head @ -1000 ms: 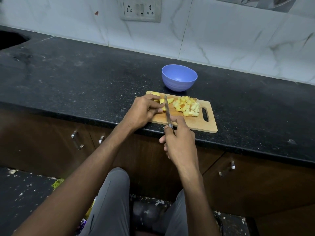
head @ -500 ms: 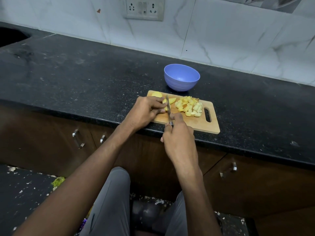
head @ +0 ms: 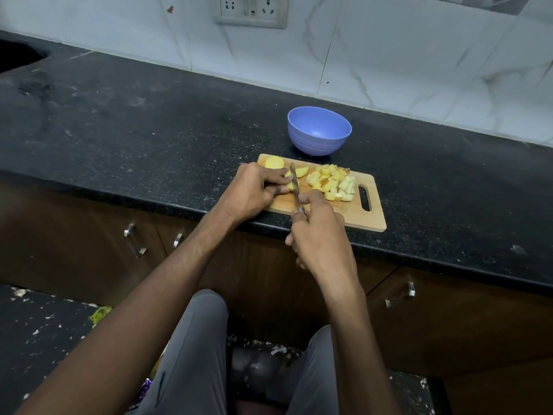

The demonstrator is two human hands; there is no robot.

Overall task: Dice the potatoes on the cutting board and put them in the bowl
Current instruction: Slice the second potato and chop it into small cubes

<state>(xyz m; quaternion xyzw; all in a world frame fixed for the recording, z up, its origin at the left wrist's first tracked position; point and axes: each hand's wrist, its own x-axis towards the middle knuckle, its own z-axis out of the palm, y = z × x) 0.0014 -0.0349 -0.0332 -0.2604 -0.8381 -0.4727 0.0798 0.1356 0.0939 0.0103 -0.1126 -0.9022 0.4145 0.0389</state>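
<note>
While the potato piece (head: 289, 182) sits on the cutting board (head: 353, 212), your left hand (head: 254, 190) pins it steady so your right hand (head: 318, 232), clenched around the knife (head: 294, 184), slices safely; diced pile (head: 333, 182) waits, bowl (head: 318, 130) just behind.

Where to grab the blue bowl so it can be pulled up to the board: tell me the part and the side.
Judging from its pose, take the blue bowl by its rim, pinched from above at the near edge facing the cutting board. It stands upright and looks empty, the wall curves in toward a small base, and both hands are busy at the board's near side.
</note>
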